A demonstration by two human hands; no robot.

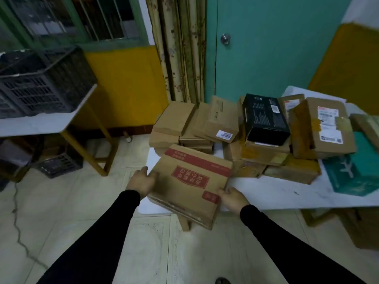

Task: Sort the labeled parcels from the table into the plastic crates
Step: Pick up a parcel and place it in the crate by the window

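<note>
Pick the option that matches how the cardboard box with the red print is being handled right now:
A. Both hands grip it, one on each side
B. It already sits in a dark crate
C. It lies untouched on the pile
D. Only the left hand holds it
A: the left hand and the right hand each clasp a side of the red-printed box at the edge of the white table.

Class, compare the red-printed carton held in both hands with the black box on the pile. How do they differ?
The red-printed carton is brown cardboard; the black box is dark and glossy. The carton is gripped by the left hand and right hand at the table edge; the black box rests tilted on the pile. Both are rectangular and carry printing.
</note>
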